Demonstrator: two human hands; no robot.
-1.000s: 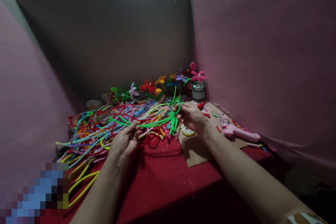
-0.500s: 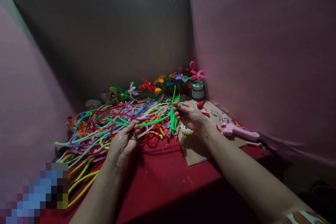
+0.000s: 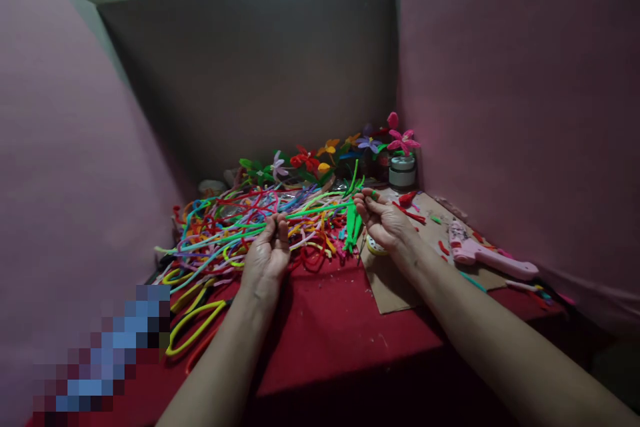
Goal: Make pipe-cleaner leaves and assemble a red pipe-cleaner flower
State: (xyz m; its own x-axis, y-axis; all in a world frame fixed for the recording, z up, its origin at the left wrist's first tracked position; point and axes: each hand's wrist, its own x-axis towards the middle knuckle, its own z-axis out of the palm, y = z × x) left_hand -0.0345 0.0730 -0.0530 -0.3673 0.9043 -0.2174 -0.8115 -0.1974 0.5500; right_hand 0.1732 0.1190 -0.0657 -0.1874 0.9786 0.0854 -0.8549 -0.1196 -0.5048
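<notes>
A bright green fuzzy stem stretches between my two hands above a heap of coloured stems. My left hand pinches its left part, fingers closed, with the loose end running off to the left. At the right end, my right hand has its thumb and forefinger closed on the same stem. Just left of my right hand lies a green bundle of leaf-like pieces, partly upright. The heap of stems in many colours spreads behind and left of my left hand.
Fuzzy flowers line the back. A pink glue gun and red scraps lie on the brown board, beside a yellow-rimmed roll. A grey-lidded jar stands back right. Yellow-handled scissors lie at left on the red cloth.
The view has swung left, so everything sits further right. The green stem between my hands is now straighter, where it sagged before. The scissors' yellow handles show more fully.
</notes>
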